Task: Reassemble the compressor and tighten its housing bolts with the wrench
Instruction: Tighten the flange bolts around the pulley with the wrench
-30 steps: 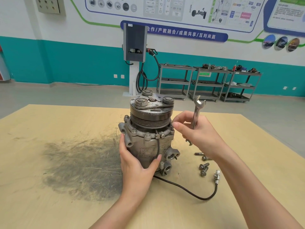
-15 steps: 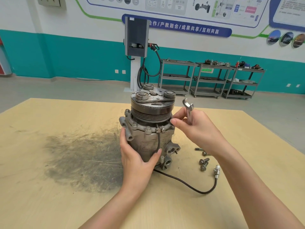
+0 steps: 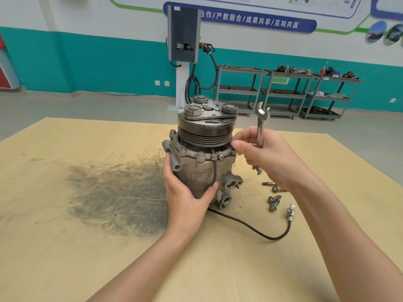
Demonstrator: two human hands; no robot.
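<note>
A grey metal compressor (image 3: 205,153) stands upright on the wooden table (image 3: 65,247), its black grooved pulley on top. My left hand (image 3: 185,192) grips the lower housing from the front left. My right hand (image 3: 266,155) holds an open-ended steel wrench (image 3: 261,125) upright in the palm. Its thumb and forefinger pinch at a bolt on the housing flange at the compressor's right side; the bolt itself is hidden by the fingers. Bolt heads (image 3: 200,154) sit around the flange.
Several loose bolts (image 3: 273,200) lie on the table right of the compressor. A black cable (image 3: 250,227) with a white connector (image 3: 291,211) trails from the compressor's base. A dark grease smear (image 3: 117,192) covers the table at left. Metal shelving carts (image 3: 283,92) stand beyond the table.
My right hand has stayed at the flange's right side while the wrench in it swung from tilted to nearly upright. The left hand keeps its grip. The camera moved closer.
</note>
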